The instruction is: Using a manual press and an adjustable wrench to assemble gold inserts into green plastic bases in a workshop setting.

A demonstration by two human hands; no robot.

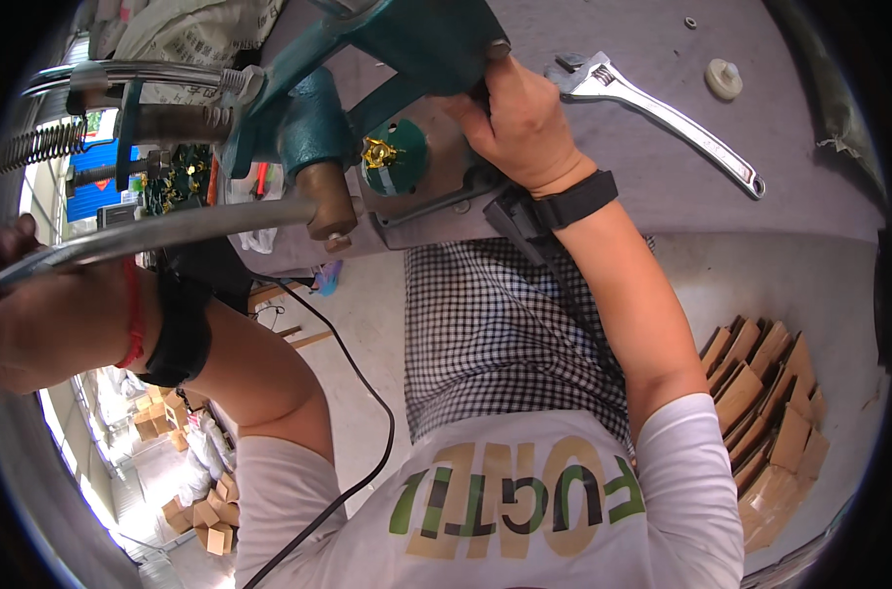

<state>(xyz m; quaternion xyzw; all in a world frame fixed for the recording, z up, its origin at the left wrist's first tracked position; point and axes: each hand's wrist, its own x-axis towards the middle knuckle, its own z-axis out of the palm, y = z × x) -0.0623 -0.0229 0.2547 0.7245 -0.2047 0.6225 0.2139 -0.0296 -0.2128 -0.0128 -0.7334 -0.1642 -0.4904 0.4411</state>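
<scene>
A green hand press [313, 123] takes up the upper left of the view, with a long metal lever [171, 231] reaching out to the left. My left hand [53, 329], blurred at the left edge, is closed round the lever's end. My right hand [524, 128] is curled beneath the press head, thumb and fingers drawn in. What its fingertips hold, if anything, is hidden. Left of it, a shiny gold piece [379, 153] lies on a round green part [411, 162]. An adjustable wrench [672, 123] rests on the table to the right of my right hand.
Beyond the wrench lie a cream plastic knob [724, 79] and a small ring [690, 23] on the grey tabletop [809, 187]. Flattened cardboard [770, 422] is stacked at lower right. A black cable [382, 402] hangs by my left arm. Cardboard boxes [210, 515] stand at lower left.
</scene>
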